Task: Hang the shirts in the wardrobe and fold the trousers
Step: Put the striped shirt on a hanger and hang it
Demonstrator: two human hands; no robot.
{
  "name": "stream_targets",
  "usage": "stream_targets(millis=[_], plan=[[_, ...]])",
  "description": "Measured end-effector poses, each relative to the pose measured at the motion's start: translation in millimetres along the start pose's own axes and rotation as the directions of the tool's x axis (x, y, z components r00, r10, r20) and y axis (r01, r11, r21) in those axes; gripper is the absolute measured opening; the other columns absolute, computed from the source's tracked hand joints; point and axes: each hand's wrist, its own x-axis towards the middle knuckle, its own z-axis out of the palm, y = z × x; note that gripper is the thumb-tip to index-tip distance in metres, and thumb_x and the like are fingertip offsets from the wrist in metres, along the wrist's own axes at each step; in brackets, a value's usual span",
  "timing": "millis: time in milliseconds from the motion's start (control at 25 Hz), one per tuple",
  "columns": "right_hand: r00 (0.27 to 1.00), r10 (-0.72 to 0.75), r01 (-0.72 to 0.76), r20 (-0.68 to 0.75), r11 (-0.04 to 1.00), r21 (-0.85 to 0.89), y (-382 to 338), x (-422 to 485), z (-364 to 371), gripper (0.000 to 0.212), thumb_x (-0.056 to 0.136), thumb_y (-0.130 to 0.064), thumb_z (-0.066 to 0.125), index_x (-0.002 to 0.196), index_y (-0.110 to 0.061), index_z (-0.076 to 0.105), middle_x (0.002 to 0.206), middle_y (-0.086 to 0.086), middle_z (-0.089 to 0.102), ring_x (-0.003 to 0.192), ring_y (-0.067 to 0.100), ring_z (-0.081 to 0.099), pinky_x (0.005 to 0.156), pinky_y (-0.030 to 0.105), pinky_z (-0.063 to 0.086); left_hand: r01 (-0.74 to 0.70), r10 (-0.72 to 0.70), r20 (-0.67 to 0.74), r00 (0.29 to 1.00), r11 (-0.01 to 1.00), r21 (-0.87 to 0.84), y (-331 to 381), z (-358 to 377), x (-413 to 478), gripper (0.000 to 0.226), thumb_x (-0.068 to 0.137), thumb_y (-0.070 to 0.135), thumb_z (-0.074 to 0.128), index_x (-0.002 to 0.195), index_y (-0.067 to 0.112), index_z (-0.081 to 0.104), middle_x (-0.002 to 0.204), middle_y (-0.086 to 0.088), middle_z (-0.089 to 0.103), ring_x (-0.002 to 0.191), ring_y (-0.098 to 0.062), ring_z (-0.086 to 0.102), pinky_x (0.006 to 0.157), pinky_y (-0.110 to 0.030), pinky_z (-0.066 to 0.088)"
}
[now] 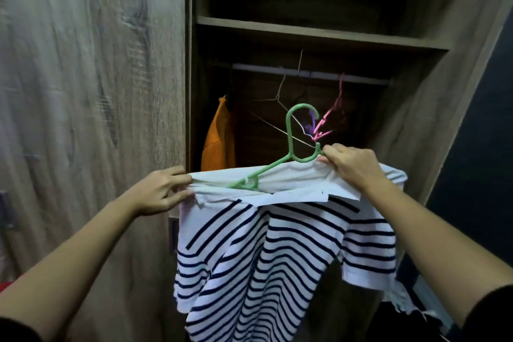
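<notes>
Left hand (159, 191) and right hand (351, 165) pinch soft striped shirt (266, 253) on curved green plastic hanger (288, 153)

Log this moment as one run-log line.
left hand pinches striped shirt collar | right hand grips green hanger and shirt | hook not yet on rail

wardrobe rail (258, 67), orange garment (218, 136), pink hanger (327, 115) hanging
</notes>
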Motion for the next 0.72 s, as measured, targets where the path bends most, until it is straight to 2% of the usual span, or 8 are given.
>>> stream_targets(millis=[80,160,240,320,440,520,600,720], plan=[[0.993,0.105,-0.107,0.055,0.994,0.024,-12.7,4.8,1.0,0.047,0.097,-0.054,0.018,0.086,-0.018,0.047,0.077,0.004,0.063,0.058,0.03,0.063,0.044,0.029,0.038,0.022,-0.02,-0.097,0.995,1.0,0.022,13.2,-8.9,13.4,0.049,0.095,0.053,0.028,0.082,0.014,0.054,0.077,0.008,0.039,0.064,-0.009,0.043,0.06,-0.023,0.04],[0.938,0.276,-0.308,0.211,0.941,0.138,-31.8,12.4,3.9,0.04,0.096,-0.053,0.028,0.087,-0.019,0.048,0.091,0.006,0.065,0.079,0.036,0.063,0.057,0.035,0.038,-0.003,0.014,-0.153,0.988,0.998,0.069,41.7,-9.7,35.8,0.037,0.094,0.045,0.036,0.081,0.014,0.052,0.077,0.002,0.043,0.066,-0.015,0.045,0.058,-0.028,0.041],[0.896,0.339,-0.417,0.286,0.865,0.278,-50.0,19.1,6.0,0.036,0.095,-0.052,0.033,0.078,-0.021,0.042,0.088,0.008,0.065,0.081,0.038,0.06,0.059,0.035,0.034,-0.153,0.186,-0.141,0.972,0.965,0.214,75.7,3.2,55.6,0.022,0.085,0.035,0.047,0.083,0.013,0.052,0.075,-0.007,0.047,0.065,-0.024,0.047,0.056,-0.033,0.038],[0.897,0.352,-0.435,0.267,0.812,0.389,-56.7,19.5,4.3,0.035,0.094,-0.05,0.036,0.072,-0.023,0.036,0.077,0.006,0.061,0.077,0.037,0.057,0.059,0.034,0.032,-0.205,0.252,-0.077,0.965,0.9,0.384,95.0,9.9,60.2,0.028,0.081,0.04,0.049,0.097,0.018,0.053,0.08,-0.009,0.052,0.066,-0.027,0.05,0.057,-0.032,0.034],[0.914,0.326,-0.403,0.242,0.799,0.446,-50.9,15.8,1.4,0.036,0.095,-0.046,0.039,0.069,-0.022,0.035,0.064,-0.004,0.048,0.071,0.034,0.055,0.057,0.034,0.032,0.205,-0.092,-0.319,0.943,0.918,0.341,86.3,-6.3,55.8,0.058,0.084,0.057,0.038,0.125,0.018,0.047,0.106,-0.013,0.054,0.091,-0.03,0.049,0.075,-0.039,0.037],[0.936,0.278,-0.35,0.217,0.81,0.471,-52.8,17.8,-3.0,0.036,0.094,-0.047,0.038,0.068,-0.022,0.035,0.062,-0.007,0.045,0.069,0.032,0.055,0.056,0.035,0.033,0.382,-0.336,-0.23,0.913,0.903,0.195,78.3,-18.8,59.5,0.072,0.083,0.066,0.028,0.125,0.012,0.049,0.107,-0.015,0.059,0.097,-0.035,0.054,0.078,-0.042,0.043],[0.957,0.218,-0.285,0.191,0.83,0.48,-59.9,23.7,-7.6,0.034,0.092,-0.049,0.033,0.069,-0.025,0.036,0.063,-0.008,0.046,0.07,0.03,0.057,0.056,0.034,0.035,0.388,-0.375,-0.111,0.92,0.911,0.138,76.4,-19.5,64.3,0.07,0.081,0.068,0.018,0.111,0.016,0.054,0.099,-0.007,0.064,0.094,-0.031,0.061,0.069,-0.036,0.044],[0.967,0.187,-0.249,0.175,0.851,0.462,-64.9,33.3,-12.0,0.031,0.093,-0.049,0.033,0.071,-0.026,0.034,0.067,-0.011,0.045,0.075,0.025,0.057,0.056,0.032,0.031,0.3,-0.269,-0.214,0.939,0.945,0.13,83.1,-18.7,73.9,0.062,0.082,0.063,0.02,0.097,0.016,0.057,0.089,-0.005,0.064,0.085,-0.029,0.062,0.06,-0.033,0.038]])
